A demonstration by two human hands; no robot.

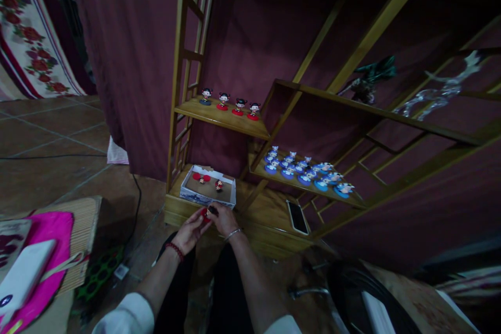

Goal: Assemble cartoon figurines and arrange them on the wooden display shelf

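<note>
Between my two hands is a small doll figurine point(212, 210) with a dark head and a red base. My left hand point(190, 233) pinches its red base, while my right hand point(227, 218) holds it near the dark head. Just beyond my hands, an open white cardboard box point(183, 191) sits on the bottom shelf. Inside the box lie a loose figurine point(218, 186) and another dark-headed piece point(202, 180) beside red discs. On the shelf above, several similar figurines point(240, 107) stand in a row on round bases, mostly red.
Several blue and purple figurines point(301, 167) fill the middle shelf to the right. A phone point(298, 217) lies on the lower shelf point(270, 206). Ornaments, including a clear deer-like one point(442, 88), stand higher up. A white device point(27, 274) rests on pink cloth at left.
</note>
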